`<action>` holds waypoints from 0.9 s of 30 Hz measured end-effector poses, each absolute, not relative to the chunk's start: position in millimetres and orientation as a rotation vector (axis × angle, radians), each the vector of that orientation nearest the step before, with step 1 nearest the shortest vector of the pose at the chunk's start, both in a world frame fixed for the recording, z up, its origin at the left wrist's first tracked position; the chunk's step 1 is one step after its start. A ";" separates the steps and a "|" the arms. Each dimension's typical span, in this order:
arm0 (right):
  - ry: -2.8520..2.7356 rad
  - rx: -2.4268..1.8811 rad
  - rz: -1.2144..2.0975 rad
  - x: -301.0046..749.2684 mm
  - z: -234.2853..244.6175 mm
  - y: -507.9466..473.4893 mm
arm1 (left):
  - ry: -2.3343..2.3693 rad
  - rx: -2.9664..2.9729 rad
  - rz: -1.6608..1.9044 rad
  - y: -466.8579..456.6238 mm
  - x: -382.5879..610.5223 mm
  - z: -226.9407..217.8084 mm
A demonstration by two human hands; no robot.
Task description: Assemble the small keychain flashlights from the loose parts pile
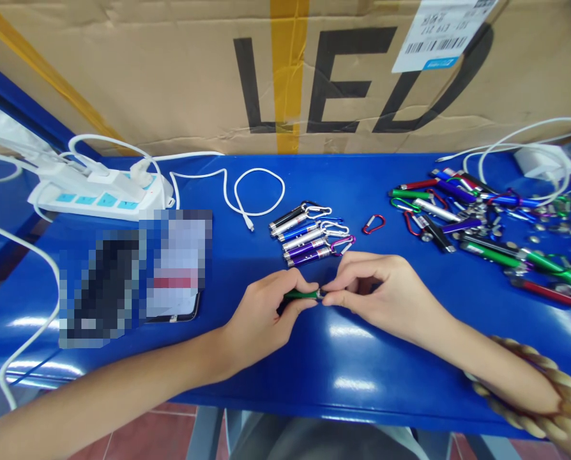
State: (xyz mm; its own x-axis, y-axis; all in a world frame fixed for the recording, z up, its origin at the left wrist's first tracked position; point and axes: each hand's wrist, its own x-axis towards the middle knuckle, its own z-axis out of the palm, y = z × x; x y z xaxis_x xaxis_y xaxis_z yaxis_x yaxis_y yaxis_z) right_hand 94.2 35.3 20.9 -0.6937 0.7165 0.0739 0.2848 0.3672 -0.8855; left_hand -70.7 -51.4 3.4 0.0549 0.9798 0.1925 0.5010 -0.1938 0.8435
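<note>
My left hand (pixel 264 303) is closed, pinching a green mini flashlight (pixel 305 295) between thumb and fingers. At the flashlight's right end, the thumb and fingers of my right hand (pixel 386 287) close on its small metal tip. Whether that tip is a separate cap I cannot tell. Just beyond my hands lies a row of mini flashlights (pixel 304 241) in black, silver, blue and purple, with carabiner clips at their right ends. A loose red carabiner (pixel 373 223) rests to the right of the row.
Flashlight bodies, clips and small round parts form a pile (pixel 477 223) on the blue table (pixel 362 377) at right. Two blurred phone-like devices (pixel 177 268), a white power strip (pixel 103 195) and a white cable (pixel 261 211) occupy the left. A cardboard box (pixel 180 83) stands behind.
</note>
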 end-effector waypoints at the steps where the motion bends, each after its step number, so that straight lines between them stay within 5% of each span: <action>1: -2.181 -0.874 1.284 94.1 21.5 34.9 | 1.487 1.755 1.064 -51.2 -70.5 3.3; 18: -2.113 -0.886 1.583 96.3 18.8 44.7 | 1.427 1.728 1.125 -53.2 -69.1 8.7; 27: -2.239 -0.690 0.908 101.5 22.5 38.1 | 1.407 1.622 1.036 -50.0 -70.2 15.0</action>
State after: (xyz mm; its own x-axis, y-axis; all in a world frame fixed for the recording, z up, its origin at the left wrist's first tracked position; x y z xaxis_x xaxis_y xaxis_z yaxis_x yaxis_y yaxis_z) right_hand 101.5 38.1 22.5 -0.6723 0.6552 0.3446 0.2302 0.6275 -0.7438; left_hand -70.2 -50.0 15.0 0.0727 0.9918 0.1047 0.3944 -0.1250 0.9104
